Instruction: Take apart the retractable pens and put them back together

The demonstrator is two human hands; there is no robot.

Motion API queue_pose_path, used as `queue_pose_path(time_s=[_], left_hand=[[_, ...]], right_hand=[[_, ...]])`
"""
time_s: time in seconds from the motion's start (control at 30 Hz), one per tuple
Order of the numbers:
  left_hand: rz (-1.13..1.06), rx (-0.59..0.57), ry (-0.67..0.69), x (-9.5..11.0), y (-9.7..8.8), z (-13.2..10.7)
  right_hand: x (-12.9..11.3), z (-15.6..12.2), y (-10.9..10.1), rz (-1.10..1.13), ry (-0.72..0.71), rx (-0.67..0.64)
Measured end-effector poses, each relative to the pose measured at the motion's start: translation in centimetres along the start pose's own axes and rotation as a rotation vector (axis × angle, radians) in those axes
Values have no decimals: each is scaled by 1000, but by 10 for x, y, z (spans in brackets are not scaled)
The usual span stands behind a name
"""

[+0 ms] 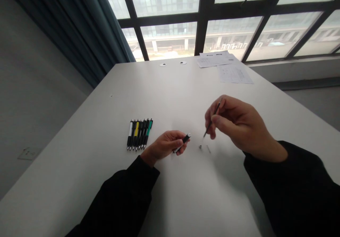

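My left hand [166,145] rests on the white table [106,123] and is closed round a black pen barrel [183,140], its open end pointing up and right. My right hand [239,125] hovers above the table and pinches a thin dark pen refill [212,120], tip pointing down-left. Below that tip, a small dark pen tip piece [200,147] and a tiny spring [208,148] lie on the table between my hands. A row of several pens [139,134], black, white, yellow and green, lies side by side to the left of my left hand.
Sheets of printed paper [225,65] lie at the table's far right corner. Two small round white discs [172,63] sit near the far edge. A dark blue curtain [79,24] hangs at the left beside large windows [212,17].
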State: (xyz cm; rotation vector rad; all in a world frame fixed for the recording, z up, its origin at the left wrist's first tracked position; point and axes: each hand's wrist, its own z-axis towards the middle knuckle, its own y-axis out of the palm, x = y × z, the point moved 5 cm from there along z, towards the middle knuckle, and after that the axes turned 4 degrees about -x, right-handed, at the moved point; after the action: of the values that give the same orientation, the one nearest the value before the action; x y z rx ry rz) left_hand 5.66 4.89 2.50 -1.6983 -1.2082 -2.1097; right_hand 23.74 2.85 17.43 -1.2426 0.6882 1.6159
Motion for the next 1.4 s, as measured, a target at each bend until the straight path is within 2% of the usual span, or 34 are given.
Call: queue_pose_path(time_s=[0.1, 0.3, 0.5, 0.77, 0.87, 1.0, 1.4], left_hand=[[1, -5, -3, 0, 2, 0], [-1, -15, 0, -1, -2, 0], [-7, -7, -1, 0, -2, 0], [-18, 2, 8, 2, -2, 0], [-23, 1, 13, 3, -2, -1], [-26, -5, 9, 3, -5, -4], [-23, -3, -18, 2, -8, -6]], right_hand=[[-1, 7, 9, 22, -73, 20], [13, 4, 9, 28, 10, 30], [20, 7, 11, 33, 30, -11], [30, 4, 23, -296, 109, -209], [33, 4, 27, -356, 148, -292], [36, 5, 28, -384, 190, -279], [25, 7, 35, -453, 124, -292]])
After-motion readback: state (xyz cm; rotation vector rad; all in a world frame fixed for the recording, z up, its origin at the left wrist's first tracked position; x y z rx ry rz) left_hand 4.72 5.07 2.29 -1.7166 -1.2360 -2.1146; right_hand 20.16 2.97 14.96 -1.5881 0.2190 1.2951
